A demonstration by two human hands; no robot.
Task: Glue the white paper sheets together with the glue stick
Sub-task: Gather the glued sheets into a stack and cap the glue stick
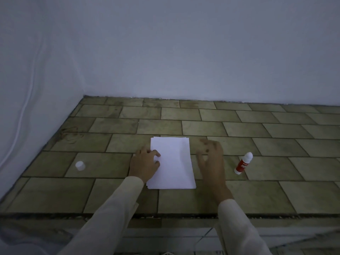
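A stack of white paper sheets (174, 162) lies on the tiled surface (276, 144) straight ahead of me. My left hand (144, 163) rests on the stack's left edge, fingers curled onto the top sheet. Just right of the stack, my right hand (211, 159) hovers with fingers spread and holds nothing. The glue stick (243, 163), red with a white tip, lies uncapped on the tiles to the right of my right hand. Its white cap (80, 165) stands far off to the left.
Grey walls close the surface at the back (184, 52) and on the left. A white cable (22, 111) runs down the left wall. The tiled surface ends in a front edge (165, 216) near my forearms.
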